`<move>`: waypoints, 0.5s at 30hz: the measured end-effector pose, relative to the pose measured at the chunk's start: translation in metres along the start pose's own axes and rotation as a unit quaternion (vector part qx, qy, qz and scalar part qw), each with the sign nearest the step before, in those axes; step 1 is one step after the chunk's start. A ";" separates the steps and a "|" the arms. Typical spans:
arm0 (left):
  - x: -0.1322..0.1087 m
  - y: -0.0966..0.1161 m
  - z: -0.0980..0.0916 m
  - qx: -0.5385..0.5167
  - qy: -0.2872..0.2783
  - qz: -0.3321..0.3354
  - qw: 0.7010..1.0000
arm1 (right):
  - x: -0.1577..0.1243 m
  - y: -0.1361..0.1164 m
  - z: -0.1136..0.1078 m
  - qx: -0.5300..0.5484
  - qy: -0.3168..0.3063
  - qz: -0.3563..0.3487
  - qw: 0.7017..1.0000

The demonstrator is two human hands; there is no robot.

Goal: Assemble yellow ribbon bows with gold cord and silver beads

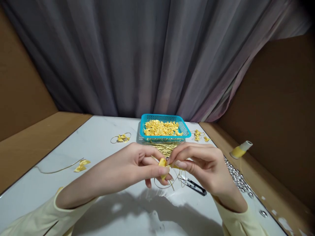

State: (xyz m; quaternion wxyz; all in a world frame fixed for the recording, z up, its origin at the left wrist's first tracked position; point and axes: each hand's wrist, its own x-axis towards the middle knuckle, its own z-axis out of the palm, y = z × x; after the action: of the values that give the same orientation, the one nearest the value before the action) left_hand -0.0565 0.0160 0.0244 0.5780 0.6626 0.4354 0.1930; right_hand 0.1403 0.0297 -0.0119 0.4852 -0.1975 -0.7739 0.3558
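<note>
Over the middle of the table, my left hand [137,164] pinches a yellow ribbon bow [162,163] between thumb and fingers. My right hand [201,164] closes its thumb and fingertips on the bow's other side, close to a small dark shiny piece. Thin gold cord [161,187] hangs in loops below the fingertips. How the cord joins the bow is hidden by my fingers. Black thread snips [195,187] lie on the table just under my right hand.
A blue basket [167,138] of yellow bows stands at the back, with gold cords [166,148] before it. Corded bows [122,138] lie left, others [198,135] right. A loose bow [82,166] rests at left. Silver beads [237,177] and a yellow thread spool [241,150] are right.
</note>
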 end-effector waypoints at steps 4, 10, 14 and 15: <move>-0.001 0.001 -0.002 0.024 -0.008 -0.005 1.000 | -0.001 0.000 -0.001 -0.002 -0.010 -0.002 1.000; 0.001 -0.002 -0.005 0.060 -0.001 -0.002 0.998 | 0.000 0.002 0.000 -0.003 -0.008 -0.012 1.000; 0.000 -0.002 -0.006 0.069 -0.007 -0.004 0.998 | 0.001 0.003 0.001 0.007 -0.005 -0.017 1.000; 0.000 -0.001 -0.006 0.069 -0.007 -0.009 0.998 | 0.001 0.003 0.001 0.007 -0.004 -0.018 1.000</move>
State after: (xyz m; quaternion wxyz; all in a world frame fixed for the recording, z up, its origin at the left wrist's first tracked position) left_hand -0.0618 0.0193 0.0248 0.5352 0.6985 0.4498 0.1527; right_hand 0.1391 0.0317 -0.0138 0.4896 -0.1785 -0.7769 0.3532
